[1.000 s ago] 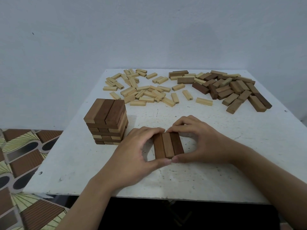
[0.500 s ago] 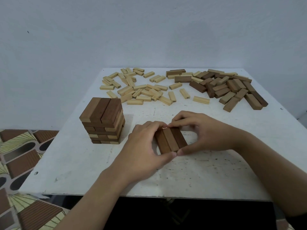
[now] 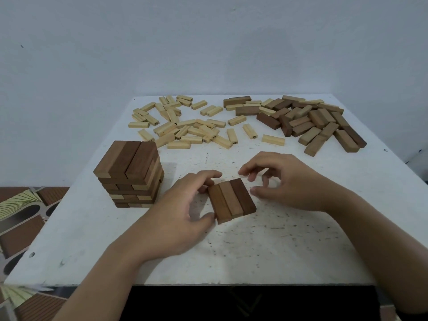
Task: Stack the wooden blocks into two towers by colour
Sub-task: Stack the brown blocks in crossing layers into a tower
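Centrally, three brown blocks (image 3: 231,200) side by side — left hand (image 3: 171,216) pinching their ends; right hand (image 3: 284,181) relaxed, empty, just beside

Just right of the brown tower (image 3: 129,172), a narrow bare gap of bench (image 3: 254,251) ends at the left grip (image 3: 176,216), which clasps the three-block row (image 3: 231,200); the right grip (image 3: 284,181) stands just beyond. Behind the tower, pale blocks (image 3: 192,128) and loose brown blocks (image 3: 319,123) crowd the far edge. Nearer than the tower, the bench lies open.
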